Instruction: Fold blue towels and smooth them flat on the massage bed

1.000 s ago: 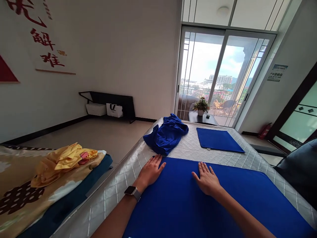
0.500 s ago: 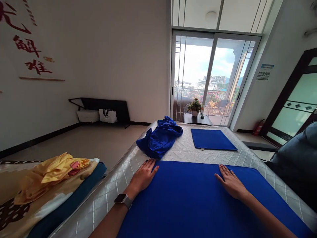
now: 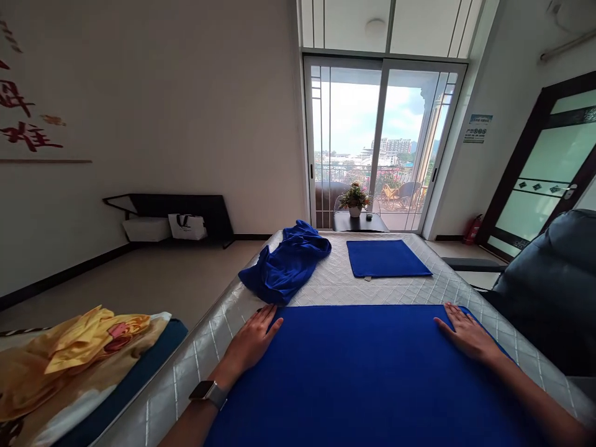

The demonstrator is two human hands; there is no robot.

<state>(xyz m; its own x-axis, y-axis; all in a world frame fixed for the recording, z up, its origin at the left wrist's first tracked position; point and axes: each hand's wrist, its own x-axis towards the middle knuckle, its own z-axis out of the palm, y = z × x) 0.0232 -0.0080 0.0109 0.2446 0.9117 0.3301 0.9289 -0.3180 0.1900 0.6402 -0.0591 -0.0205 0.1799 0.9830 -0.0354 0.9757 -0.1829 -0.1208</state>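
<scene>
A large blue cloth point(image 3: 354, 366) lies flat over the near part of the white quilted mattress point(image 3: 321, 288). Flat on its far left corner rests my left hand point(image 3: 254, 338), fingers stretched out, a watch point(image 3: 209, 392) on the wrist. My right hand point(image 3: 468, 335) lies palm down near the far right corner, its fingers spread. Just beyond my left fingertips is a crumpled blue cloth point(image 3: 288, 261). Farther off to the right lies a smaller, neatly folded blue cloth point(image 3: 388, 257) with a pale tag at its near edge.
Yellow and tan bedding point(image 3: 88, 354) is heaped at the lower left. A dark padded chair point(image 3: 554, 279) stands close on the right. Beyond the mattress, a small table point(image 3: 361, 222) holds a potted plant point(image 3: 354, 198) before the glass sliding doors point(image 3: 344, 136).
My right hand has slid right across the large cloth to its far right corner, where the cloth now looks smoother. My left hand stays at the left corner. The view has turned slightly right.
</scene>
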